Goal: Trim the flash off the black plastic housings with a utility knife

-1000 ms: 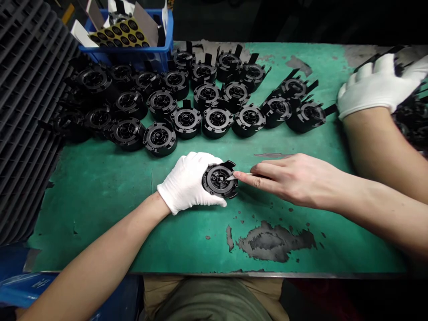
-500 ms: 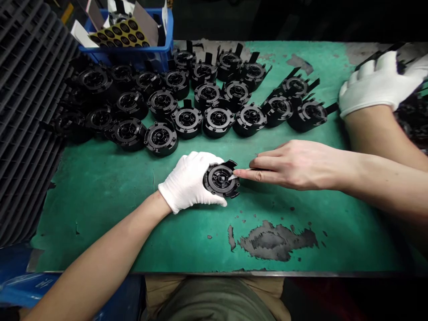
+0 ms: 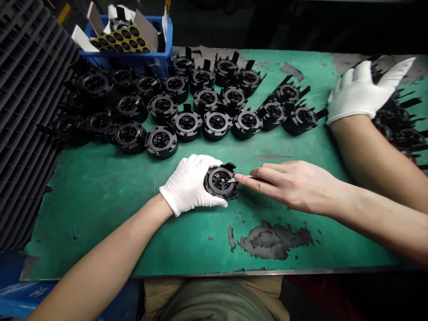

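My left hand (image 3: 190, 185), in a white glove, grips a round black plastic housing (image 3: 214, 189) from its left side, just above the green mat. Rings, ribs and a shiny centre show on its upturned face, and dark tabs stick out at its rim. My bare right hand (image 3: 290, 183) holds a craft knife (image 3: 232, 179) with a slim pointed blade. Its tip lies against the housing's inner face, right of the centre. Most of the knife's handle is hidden under my fingers.
Several similar black housings (image 3: 217, 122) stand in rows behind my hands. A blue bin (image 3: 133, 60) with a sticker sheet (image 3: 122, 39) is at the back left. At right, a co-worker's gloved hand (image 3: 357, 93) is beside more black parts (image 3: 403, 122). A grey slatted rack (image 3: 30, 120) borders the left.
My right hand has tilted, its wrist now lower, while the blade stays at the housing. My left hand has barely moved. The co-worker's gloved hand appears farther left and lower.
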Tool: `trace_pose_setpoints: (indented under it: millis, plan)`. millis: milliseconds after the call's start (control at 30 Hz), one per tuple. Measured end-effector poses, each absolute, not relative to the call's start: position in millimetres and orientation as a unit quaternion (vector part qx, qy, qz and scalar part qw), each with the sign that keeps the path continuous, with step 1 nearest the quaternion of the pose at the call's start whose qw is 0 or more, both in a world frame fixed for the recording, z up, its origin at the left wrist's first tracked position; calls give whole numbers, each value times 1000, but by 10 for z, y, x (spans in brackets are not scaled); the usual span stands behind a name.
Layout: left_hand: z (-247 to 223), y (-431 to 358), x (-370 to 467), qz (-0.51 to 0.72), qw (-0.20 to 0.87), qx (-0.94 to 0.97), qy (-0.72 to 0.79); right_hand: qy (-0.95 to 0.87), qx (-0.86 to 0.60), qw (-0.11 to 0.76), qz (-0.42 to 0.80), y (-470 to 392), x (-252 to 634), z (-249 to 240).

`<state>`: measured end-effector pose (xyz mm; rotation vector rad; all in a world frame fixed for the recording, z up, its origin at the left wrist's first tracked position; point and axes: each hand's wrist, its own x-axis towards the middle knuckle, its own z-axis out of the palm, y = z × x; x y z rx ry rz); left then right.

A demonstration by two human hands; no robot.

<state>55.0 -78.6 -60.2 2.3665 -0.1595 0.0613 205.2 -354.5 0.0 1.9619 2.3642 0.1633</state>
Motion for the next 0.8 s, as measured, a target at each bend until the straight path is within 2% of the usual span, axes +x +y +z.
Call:
trace_pose_setpoints:
  millis: [333, 567, 800]
  plan:
    - [-532, -786, 589, -5, 370, 927, -59, 758, 650, 25, 44, -3590, 2067, -26]
    - [-465, -790, 600, -20, 376, 924, -68, 769, 637, -29, 44, -3455, 2233, -13]
    - [-431, -790, 623, -18, 376, 924, -70, 776, 628, -37, 51, -3396, 2242, -6]
